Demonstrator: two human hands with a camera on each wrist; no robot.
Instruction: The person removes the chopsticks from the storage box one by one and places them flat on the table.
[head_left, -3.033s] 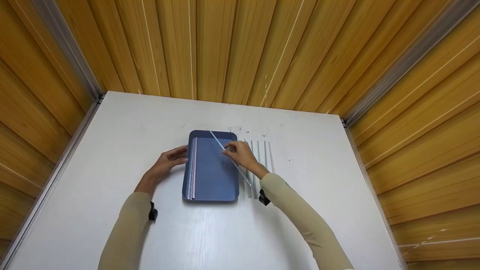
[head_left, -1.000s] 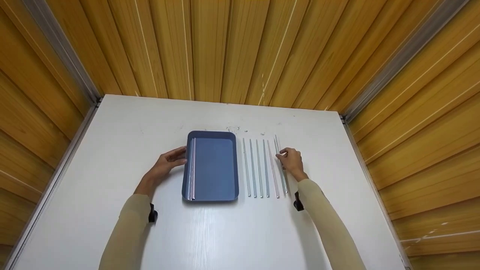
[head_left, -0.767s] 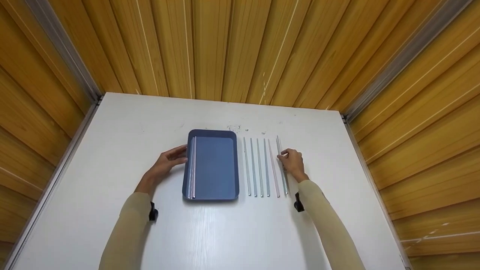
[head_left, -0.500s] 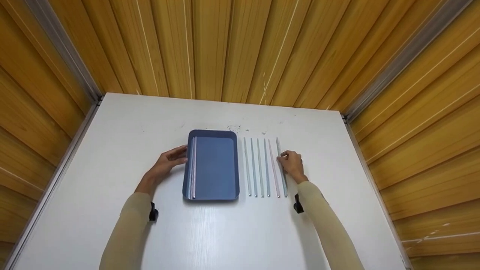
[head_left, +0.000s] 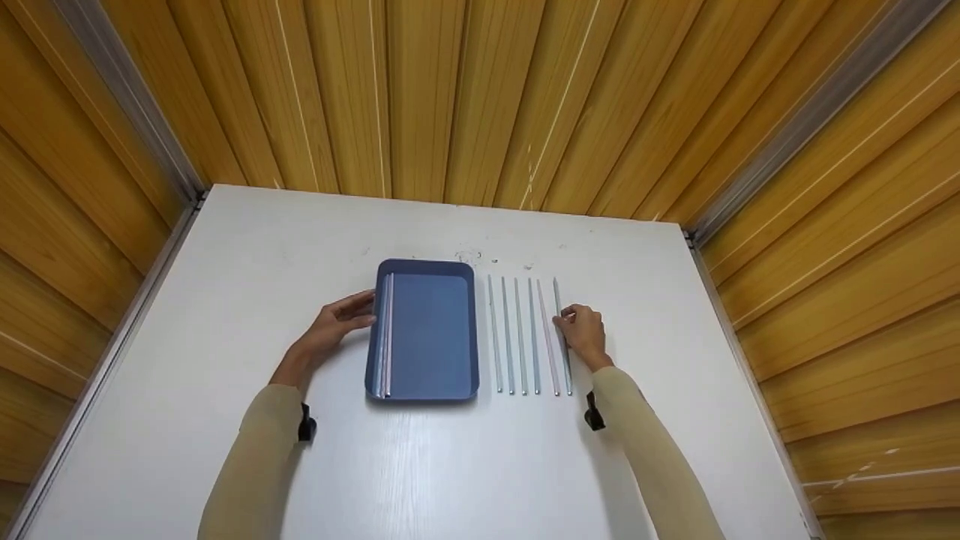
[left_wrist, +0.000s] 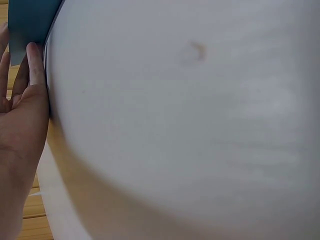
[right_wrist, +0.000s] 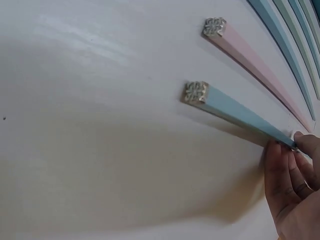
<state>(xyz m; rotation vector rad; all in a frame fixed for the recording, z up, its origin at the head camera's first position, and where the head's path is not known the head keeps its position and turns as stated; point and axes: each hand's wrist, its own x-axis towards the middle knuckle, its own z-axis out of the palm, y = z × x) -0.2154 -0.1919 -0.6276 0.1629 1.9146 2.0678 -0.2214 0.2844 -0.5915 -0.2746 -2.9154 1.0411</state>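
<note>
White tabletop [head_left: 420,465] | pale-blue chopstick [right_wrist: 240,113]: squared, ornately silver-ended | right hand [head_left: 585,330]: grip pinching it | left hand [head_left: 327,328]: loose, touching tray [head_left: 435,345]

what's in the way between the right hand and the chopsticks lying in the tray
Five chopsticks lie on the table in between, then comes the raised right side of the tray. All look low, so a lifted right hand would probably clear them.

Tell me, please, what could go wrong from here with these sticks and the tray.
The right hand pinches a blue stick just beside a pink stick, so a sideways slip might knock the pink one askew. The left hand touches the tray; a hard push could slide it toward the nearest stick.
</note>
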